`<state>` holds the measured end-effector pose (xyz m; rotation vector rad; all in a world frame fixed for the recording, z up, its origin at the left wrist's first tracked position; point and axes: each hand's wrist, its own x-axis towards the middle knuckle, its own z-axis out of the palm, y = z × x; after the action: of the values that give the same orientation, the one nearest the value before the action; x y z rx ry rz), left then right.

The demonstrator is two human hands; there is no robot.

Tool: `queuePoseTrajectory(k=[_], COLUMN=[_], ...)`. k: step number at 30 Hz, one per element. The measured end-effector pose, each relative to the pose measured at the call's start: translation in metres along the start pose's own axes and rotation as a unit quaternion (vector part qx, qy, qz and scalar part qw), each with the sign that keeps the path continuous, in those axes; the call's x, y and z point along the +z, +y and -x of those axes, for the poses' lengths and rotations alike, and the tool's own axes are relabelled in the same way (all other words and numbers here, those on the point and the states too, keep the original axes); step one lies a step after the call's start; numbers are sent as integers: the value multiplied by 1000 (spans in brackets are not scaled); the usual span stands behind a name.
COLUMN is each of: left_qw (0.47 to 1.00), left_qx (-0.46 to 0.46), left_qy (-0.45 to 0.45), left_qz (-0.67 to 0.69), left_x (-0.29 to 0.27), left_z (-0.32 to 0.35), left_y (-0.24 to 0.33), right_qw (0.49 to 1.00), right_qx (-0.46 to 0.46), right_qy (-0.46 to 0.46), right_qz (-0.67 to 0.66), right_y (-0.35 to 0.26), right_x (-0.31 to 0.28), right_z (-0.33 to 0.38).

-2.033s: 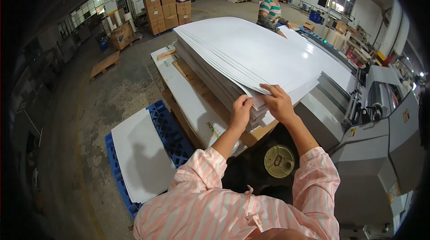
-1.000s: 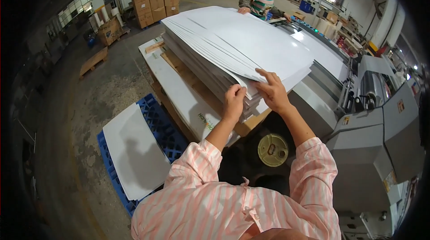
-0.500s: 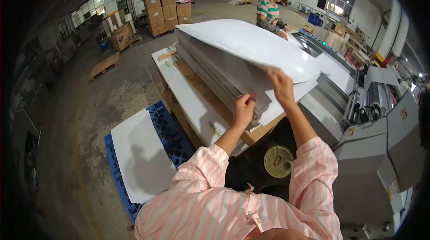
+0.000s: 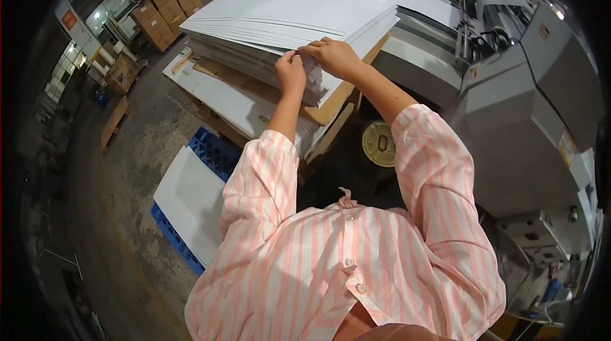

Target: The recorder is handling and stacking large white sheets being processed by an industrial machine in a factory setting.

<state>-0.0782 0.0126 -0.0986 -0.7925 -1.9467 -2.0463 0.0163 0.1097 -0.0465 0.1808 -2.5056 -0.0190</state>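
Pinching the white sheets [image 4: 286, 7] at their near corner, the left hand [image 4: 291, 73] has thumb and forefinger drawn together, the other fingers curled in. Just beside it, the right hand [image 4: 337, 59] keeps its fingers bent and close together, tips at the sheets' near edge; its thumb is hidden, so whether it grips cannot be told. The sheets lie on top of a tall stack [image 4: 235, 54], their edges slightly fanned. Near the right sleeve [image 4: 439, 182] shows a round yellow lid [image 4: 380, 143]. Rightward stands a grey machine [image 4: 509, 131]. Leftward, more paper [image 4: 191, 191] rests on a blue pallet [image 4: 213, 150]; farther off are boxes [image 4: 159, 16].
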Motion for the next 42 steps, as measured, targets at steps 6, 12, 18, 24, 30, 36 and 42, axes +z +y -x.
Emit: queuePoseTrajectory(k=[6,12,18,24,30,36,42], left_qw=[999,999,1000,998,929,904,923], left_qx=[31,27,-1,-28,-181,-198,-226], left_qy=[15,-10,-4,-24,-15,-75,-29], left_qz=[-1,-34,-31,45,323,372,310], left_x=[19,-6,-6,-2,-15,-21,-23], left_z=[-1,6,14,6,15,11,7], left_y=[2,10,11,2,22,25,22], right_qw=[997,993,993,996,997,995,986], right_qx=[57,112,75,72,-34,-92,13], right_qy=[60,23,89,50,58,24,59], right_qz=[3,-24,-14,15,50,28,-156], right_y=[0,-28,-22,-11,6,24,7], right_x=[-3,-6,-2,-4,-18,-14,-22], right_z=[11,10,16,5,-1,-2,-5])
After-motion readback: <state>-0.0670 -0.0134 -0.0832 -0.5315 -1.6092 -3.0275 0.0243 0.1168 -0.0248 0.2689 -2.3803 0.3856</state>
